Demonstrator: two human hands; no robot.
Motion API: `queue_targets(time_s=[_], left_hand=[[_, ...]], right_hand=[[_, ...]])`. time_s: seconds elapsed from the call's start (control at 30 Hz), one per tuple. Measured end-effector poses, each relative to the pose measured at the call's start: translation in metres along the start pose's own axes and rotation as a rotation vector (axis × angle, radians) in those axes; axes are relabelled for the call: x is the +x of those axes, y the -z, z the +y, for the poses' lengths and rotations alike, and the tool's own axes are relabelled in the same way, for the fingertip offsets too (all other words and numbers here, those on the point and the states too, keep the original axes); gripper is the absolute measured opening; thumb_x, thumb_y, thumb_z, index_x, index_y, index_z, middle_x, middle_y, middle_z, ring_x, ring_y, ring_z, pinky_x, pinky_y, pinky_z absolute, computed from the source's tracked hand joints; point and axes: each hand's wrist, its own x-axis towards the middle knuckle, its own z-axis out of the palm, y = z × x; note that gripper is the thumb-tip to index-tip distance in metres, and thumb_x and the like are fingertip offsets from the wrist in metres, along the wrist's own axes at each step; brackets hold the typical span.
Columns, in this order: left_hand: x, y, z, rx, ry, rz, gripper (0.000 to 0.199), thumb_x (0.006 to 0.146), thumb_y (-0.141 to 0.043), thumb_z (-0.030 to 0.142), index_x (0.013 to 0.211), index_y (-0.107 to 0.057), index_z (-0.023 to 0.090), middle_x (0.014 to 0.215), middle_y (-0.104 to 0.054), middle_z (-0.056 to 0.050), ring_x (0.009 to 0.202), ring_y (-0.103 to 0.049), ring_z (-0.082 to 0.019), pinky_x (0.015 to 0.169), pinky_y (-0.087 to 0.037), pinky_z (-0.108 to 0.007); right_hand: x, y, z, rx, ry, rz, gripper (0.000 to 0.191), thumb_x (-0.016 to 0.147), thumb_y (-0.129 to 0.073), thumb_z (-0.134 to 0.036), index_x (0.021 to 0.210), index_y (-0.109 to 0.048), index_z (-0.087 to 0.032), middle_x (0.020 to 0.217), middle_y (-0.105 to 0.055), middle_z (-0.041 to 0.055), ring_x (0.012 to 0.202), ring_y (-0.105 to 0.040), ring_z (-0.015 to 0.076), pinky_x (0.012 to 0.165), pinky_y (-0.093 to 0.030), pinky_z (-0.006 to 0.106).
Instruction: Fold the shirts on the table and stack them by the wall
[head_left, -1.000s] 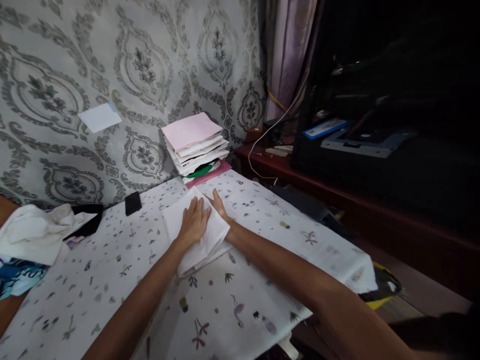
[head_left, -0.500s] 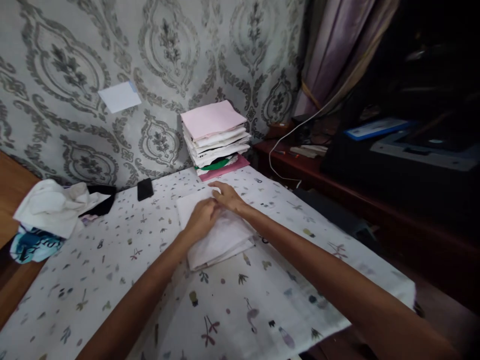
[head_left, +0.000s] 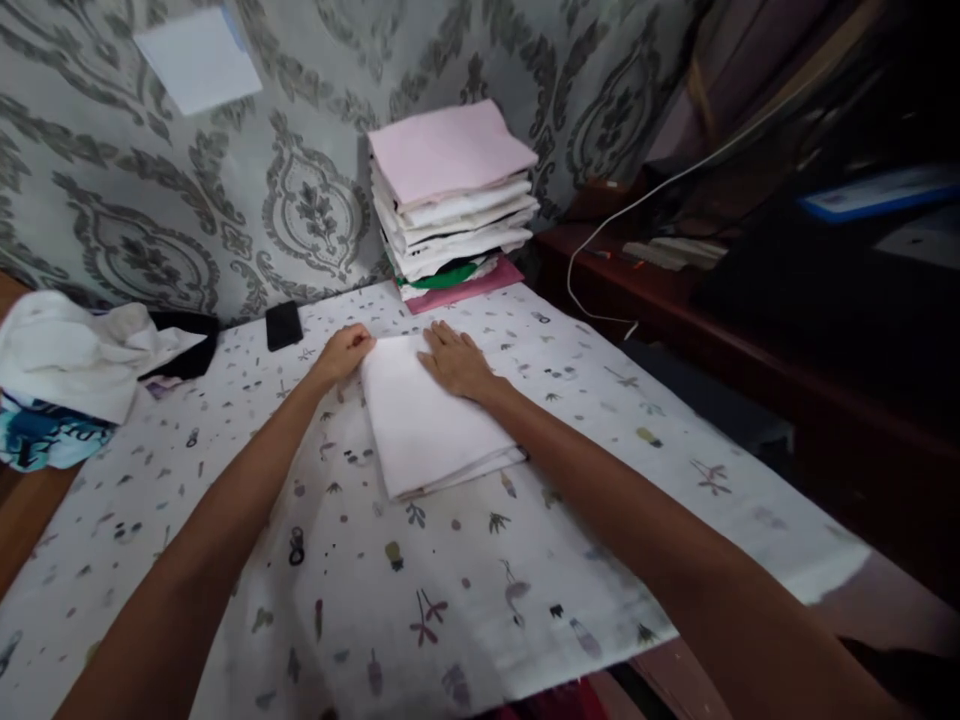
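Observation:
A folded white cloth (head_left: pixel 431 415), squared into a neat flat bundle, lies on the patterned sheet in front of me. At its far left corner my left hand (head_left: pixel 346 350) has its fingers closed in a pinch on the edge. My right hand (head_left: pixel 459 362) lies flat on the cloth's far right part, palm down with fingers stretched out. The near edge of the bundle shows a few loose layers. Which kind of garment it is, I cannot tell.
Beyond the cloth, a stack of folded clothes (head_left: pixel 454 215) with a pink one on top stands against the wall. A black phone (head_left: pixel 283 326) lies left of it. Crumpled clothes (head_left: pixel 82 360) sit at far left. A white cable (head_left: pixel 574 275) hangs by the dark red furniture at right.
My hands have moved apart from the middle of the cloth: the left to its far left corner, the right flat onto its far right part. The cloth's top looks smoother. The view has tilted down.

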Motion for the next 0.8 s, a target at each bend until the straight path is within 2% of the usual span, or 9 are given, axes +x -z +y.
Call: queue_targets(time_s=[0.17,0.27,0.33,0.4,0.43,0.53,0.6,0.67,0.8], left_hand=[[-0.006,-0.004,-0.008,0.088,-0.040,0.012,0.013,0.086,-0.050,0.030,0.077,-0.053,0.022,0.067,-0.050,0.001,0.071,-0.046,-0.019,0.072,-0.035,-0.029],[-0.018,-0.005,-0.005,0.221,-0.069,0.065,0.014,0.090,-0.046,0.031,0.091,-0.056,0.022,0.078,-0.057,-0.003,0.081,-0.050,-0.023,0.079,-0.037,-0.033],[-0.037,-0.005,0.007,0.270,-0.102,0.166,0.020,0.090,-0.046,0.033,0.102,-0.055,0.021,0.094,-0.060,-0.007,0.093,-0.051,-0.026,0.085,-0.038,-0.037],[-0.068,-0.004,0.026,0.271,-0.173,0.221,0.022,0.091,-0.044,0.035,0.103,-0.054,0.020,0.103,-0.059,-0.010,0.098,-0.050,-0.026,0.087,-0.039,-0.038],[-0.086,-0.004,0.037,0.268,-0.223,0.195,0.021,0.092,-0.043,0.037,0.099,-0.053,0.020,0.101,-0.059,-0.009,0.095,-0.051,-0.025,0.086,-0.039,-0.038],[-0.145,-0.009,0.069,0.348,-0.377,-0.051,0.022,0.091,-0.046,0.041,0.089,-0.054,0.021,0.087,-0.059,-0.007,0.084,-0.051,-0.024,0.080,-0.039,-0.038],[-0.174,-0.016,0.084,0.461,-0.393,-0.115,0.017,0.088,-0.050,0.038,0.089,-0.056,0.022,0.089,-0.059,-0.009,0.086,-0.052,-0.026,0.078,-0.039,-0.040],[-0.191,-0.023,0.091,0.542,-0.332,-0.115,0.011,0.085,-0.050,0.026,0.093,-0.057,0.022,0.094,-0.060,-0.010,0.090,-0.052,-0.028,0.078,-0.040,-0.042],[-0.195,-0.036,0.095,0.552,-0.165,-0.127,0.025,0.078,-0.045,0.009,0.097,-0.055,0.021,0.098,-0.060,-0.010,0.091,-0.055,-0.028,0.077,-0.043,-0.041]], right_hand=[[0.003,-0.005,0.010,-0.002,-0.057,0.030,0.064,0.098,-0.035,-0.046,0.152,-0.032,-0.011,0.162,-0.023,0.0153,0.150,-0.018,0.0280,0.121,-0.010,0.050],[0.001,-0.003,0.011,-0.024,-0.084,0.025,0.065,0.098,-0.032,-0.044,0.152,-0.029,-0.008,0.162,-0.022,0.0176,0.150,-0.020,0.0293,0.121,-0.010,0.051],[0.001,-0.003,0.010,-0.031,-0.091,0.021,0.065,0.098,-0.032,-0.043,0.153,-0.028,-0.007,0.162,-0.022,0.0177,0.150,-0.019,0.0296,0.121,-0.010,0.051],[0.001,-0.003,0.010,-0.035,-0.095,0.021,0.065,0.098,-0.032,-0.042,0.153,-0.028,-0.008,0.162,-0.021,0.0176,0.150,-0.019,0.0301,0.121,-0.011,0.052],[0.001,-0.003,0.009,-0.038,-0.094,0.023,0.064,0.098,-0.032,-0.042,0.153,-0.028,-0.009,0.162,-0.021,0.0171,0.149,-0.019,0.0307,0.120,-0.011,0.052],[-0.001,-0.002,0.008,-0.048,-0.068,0.031,0.058,0.099,-0.032,-0.040,0.154,-0.031,-0.019,0.164,-0.020,0.0115,0.150,-0.018,0.0319,0.119,-0.013,0.056],[-0.003,0.000,0.005,-0.055,-0.053,0.038,0.054,0.100,-0.032,-0.038,0.152,-0.035,-0.025,0.164,-0.021,0.0082,0.149,-0.019,0.0324,0.118,-0.015,0.056],[-0.006,0.003,0.002,-0.066,-0.059,0.037,0.052,0.100,-0.033,-0.037,0.151,-0.039,-0.025,0.163,-0.022,0.0090,0.149,-0.020,0.0328,0.118,-0.015,0.055],[-0.008,0.009,-0.005,-0.077,-0.091,0.015,0.052,0.100,-0.034,-0.034,0.151,-0.039,-0.021,0.163,-0.022,0.0129,0.149,-0.020,0.0325,0.118,-0.015,0.053]])
